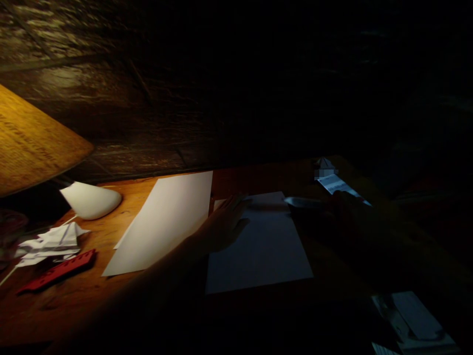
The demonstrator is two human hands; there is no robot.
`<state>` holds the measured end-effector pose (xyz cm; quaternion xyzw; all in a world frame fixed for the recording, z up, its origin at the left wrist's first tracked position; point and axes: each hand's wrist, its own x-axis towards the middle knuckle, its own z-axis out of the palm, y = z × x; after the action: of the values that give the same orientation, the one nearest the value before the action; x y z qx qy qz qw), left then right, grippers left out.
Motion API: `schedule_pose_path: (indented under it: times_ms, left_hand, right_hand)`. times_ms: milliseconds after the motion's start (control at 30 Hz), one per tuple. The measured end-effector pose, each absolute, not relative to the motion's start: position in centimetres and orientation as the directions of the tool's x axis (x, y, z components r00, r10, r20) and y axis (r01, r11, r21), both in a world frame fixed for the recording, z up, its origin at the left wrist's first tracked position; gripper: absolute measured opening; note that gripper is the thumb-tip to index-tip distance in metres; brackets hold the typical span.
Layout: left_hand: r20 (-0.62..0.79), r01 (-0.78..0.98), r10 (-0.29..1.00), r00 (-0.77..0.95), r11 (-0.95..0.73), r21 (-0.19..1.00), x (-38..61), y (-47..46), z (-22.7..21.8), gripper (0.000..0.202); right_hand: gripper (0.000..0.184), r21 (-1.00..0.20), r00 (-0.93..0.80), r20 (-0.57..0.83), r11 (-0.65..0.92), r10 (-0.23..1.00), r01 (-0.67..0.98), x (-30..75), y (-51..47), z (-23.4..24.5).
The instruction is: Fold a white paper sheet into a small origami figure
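Note:
A sheet of white paper [258, 251] lies in shadow on the wooden table. My left hand [229, 222] rests flat across its upper left part, fingers stretched out. To the right of the sheet, my right hand [340, 212] is very dark, and its fingers barely show. A pale, pen-like thing with a pointed end [303, 202] sticks out leftward from it, the tip near the sheet's upper right edge. My right hand appears closed around its other end. Left of my left hand lie more white sheets [170, 217], brightly lit and overlapping.
A lamp with a yellow-brown shade [33, 143] and white base [92, 199] stands at the left. Near it are crumpled paper [55, 241] and a red notched strip [61, 271]. A bright bluish panel [342, 186] lies beyond my right hand. Pale items [419, 315] sit lower right. A dark wall [92, 108] rises behind.

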<state>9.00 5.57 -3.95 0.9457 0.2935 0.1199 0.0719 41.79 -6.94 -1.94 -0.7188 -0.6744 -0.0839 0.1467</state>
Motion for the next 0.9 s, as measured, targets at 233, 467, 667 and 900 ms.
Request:
schedule_pose_path:
  times_ms: [233, 467, 667, 900]
  left_hand:
    - [0.140, 0.562, 0.596, 0.790, -0.797, 0.222, 8.8, 5.6, -4.0, 0.050]
    - [0.131, 0.526, 0.554, 0.822, -0.827, 0.197, 8.4, 5.4, -4.0, 0.053]
    - [0.112, 0.486, 0.508, 0.854, -0.856, 0.177, 8.6, 5.3, -3.9, 0.063]
    - [0.071, 0.442, 0.453, 0.889, -0.887, 0.130, 8.7, 5.3, -3.5, 0.069]
  right_hand:
    - [0.034, -0.108, -0.135, 0.231, 0.164, 0.963, 0.981, 42.2, -7.3, -3.6]
    - [0.027, -0.102, -0.211, 0.246, 0.242, 0.946, 0.965, 41.8, -4.7, -4.7]
    - [0.010, -0.069, -0.236, 0.323, 0.272, 0.916, 0.960, 41.3, -1.3, -6.3]
    - [0.012, -0.045, -0.240, 0.387, 0.278, 0.890, 0.959, 41.0, 1.3, -6.1]
